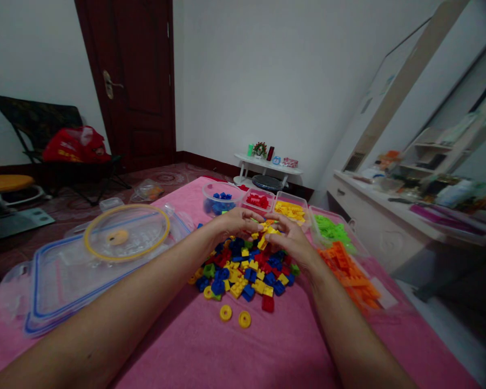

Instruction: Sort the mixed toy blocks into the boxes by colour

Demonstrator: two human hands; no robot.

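Note:
My left hand (237,222) and my right hand (294,240) meet over the far side of a heap of toy building blocks (247,270). Several yellow building blocks (264,237) show between them. Both hands have curled fingers, with thumbs and fingertips closed in on yellow blocks; exactly how many each hand grips is partly hidden. Red, blue, yellow and green pieces make up the loose heap. Two yellow wheels (225,313) lie in front of it, near a red block (268,303).
Behind the heap stand clear containers of blue blocks (219,204), red blocks (257,201), yellow blocks (290,211) and green blocks (331,229). Orange blocks (350,275) fill one at right. Clear lids (76,286), one yellow-rimmed, lie at left on the pink cloth (210,356).

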